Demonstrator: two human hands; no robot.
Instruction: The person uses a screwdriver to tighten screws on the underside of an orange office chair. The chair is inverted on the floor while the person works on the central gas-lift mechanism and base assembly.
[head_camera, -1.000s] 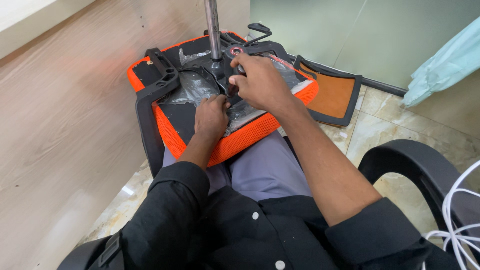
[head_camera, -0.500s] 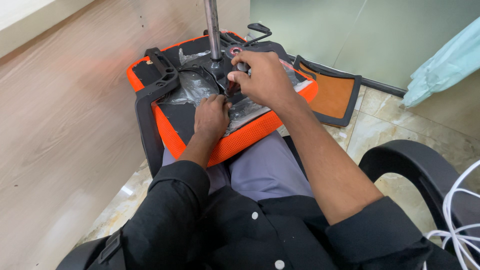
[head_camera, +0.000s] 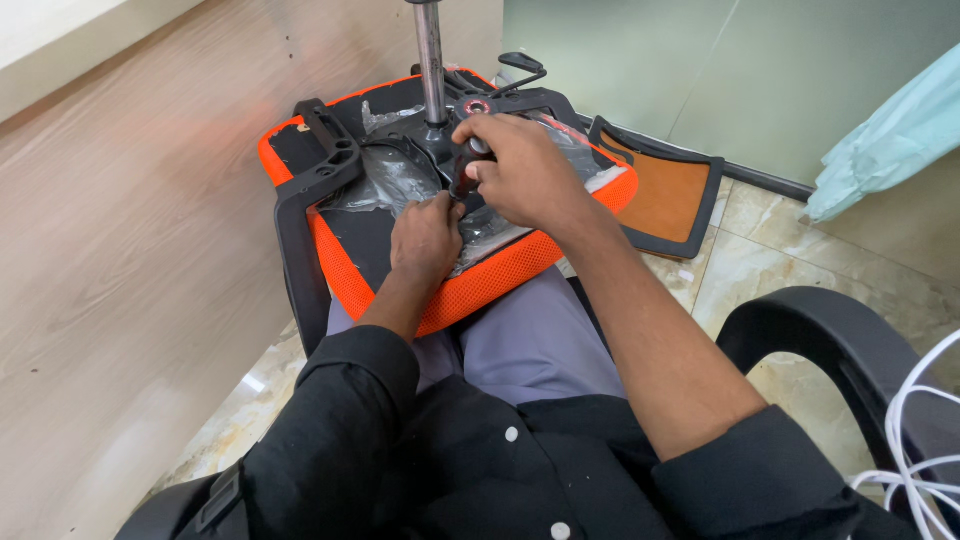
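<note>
Right grip (head_camera: 520, 175) wraps screwdriver handle (head_camera: 468, 170); left hand (head_camera: 425, 235) just below.

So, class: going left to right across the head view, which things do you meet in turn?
Wooden wall panel → black armrest → left hand → right hand → orange-padded panel → pale blue cloth.

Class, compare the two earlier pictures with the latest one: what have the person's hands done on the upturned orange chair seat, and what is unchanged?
The right hand has shifted slightly on the dark tool handle, keeping its grip. The left hand stays pressed on the plastic wrap. The orange seat and metal post have not moved.
</note>
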